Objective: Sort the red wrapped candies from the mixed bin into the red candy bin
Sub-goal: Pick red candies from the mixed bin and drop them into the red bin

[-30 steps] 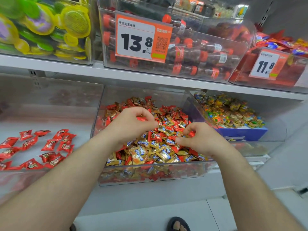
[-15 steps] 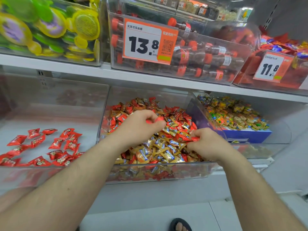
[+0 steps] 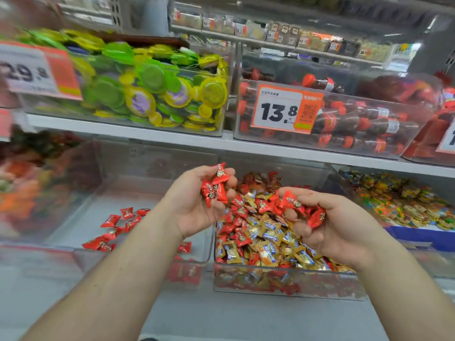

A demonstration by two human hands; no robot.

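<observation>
The left hand point(image 3: 197, 205) is turned palm-up with its fingers curled round a small bunch of red foil-wrapped candies point(image 3: 214, 190), raised above the wall between two clear plastic bins on the lower white shelf point(image 3: 307, 153). The right hand point(image 3: 327, 225), also palm-up, grasps several more red wrapped candies point(image 3: 293, 201) in its curled fingers; it hangs over the clear mixed bin point(image 3: 288, 281), at about 3 o'clock from the left hand.

The mixed bin is heaped with red and gold-and-blue wrapped candies point(image 3: 261, 232). Just beside it, at 9 o'clock, stands the clear red candy bin point(image 3: 204, 260), its floor scattered with a few loose red wrapped candies point(image 3: 118, 227), mostly near the front; the left forearm hides some of them.

At 3 o'clock from the mixed bin a further bin holds multicoloured foil sweets point(image 3: 398, 205) over a blue insert. On the shelf above, at 12 o'clock, sit a clear bin of cola-bottle-shaped sweets point(image 3: 364, 124) carrying an orange-and-white price tag marked 13.8 point(image 3: 285, 108), and, at 11 o'clock, a bin of round green and yellow packs point(image 3: 152, 87). The far left is blurred.
</observation>
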